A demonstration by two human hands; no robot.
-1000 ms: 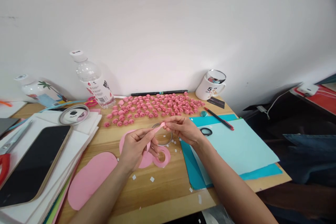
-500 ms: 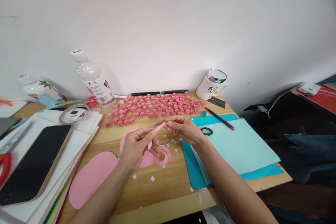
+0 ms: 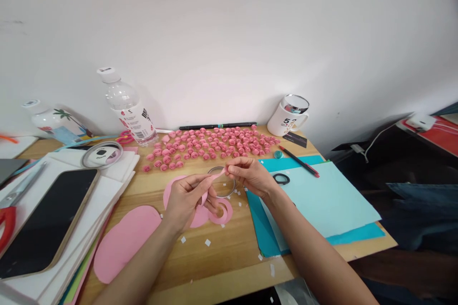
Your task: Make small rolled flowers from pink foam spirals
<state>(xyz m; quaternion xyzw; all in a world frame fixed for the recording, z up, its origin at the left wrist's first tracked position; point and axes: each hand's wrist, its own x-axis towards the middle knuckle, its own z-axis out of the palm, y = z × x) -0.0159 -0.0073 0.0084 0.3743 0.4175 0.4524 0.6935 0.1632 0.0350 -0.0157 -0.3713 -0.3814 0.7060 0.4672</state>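
Observation:
A narrow pink paper strip (image 3: 218, 175) stretches between my two hands above the desk. My left hand (image 3: 189, 197) is closed on its longer part, which curls down among the fingers. At the strip's other end, my right hand (image 3: 249, 175) pinches the tip between thumb and fingers, where it seems to be rolled; the fingers partly hide it. Below the hands lie pink paper circles (image 3: 172, 186), a pink spiral cutout (image 3: 229, 212) and a roll of tape (image 3: 231, 190), partly covered. Many small rolled pink paper roses (image 3: 214, 144) are spread behind.
Left are a phone (image 3: 53, 219) on stacked paper, red-handled scissors (image 3: 7, 219) and a water bottle (image 3: 125, 109). Pink paper shapes (image 3: 125, 243) lie at front left. Right are blue sheets (image 3: 322, 200), a black ring (image 3: 282, 179), a pen (image 3: 298, 161) and a mug (image 3: 288, 116).
The strip between the hands looks slightly shorter and more twisted near the right fingertips. Both hands stay in nearly the same place.

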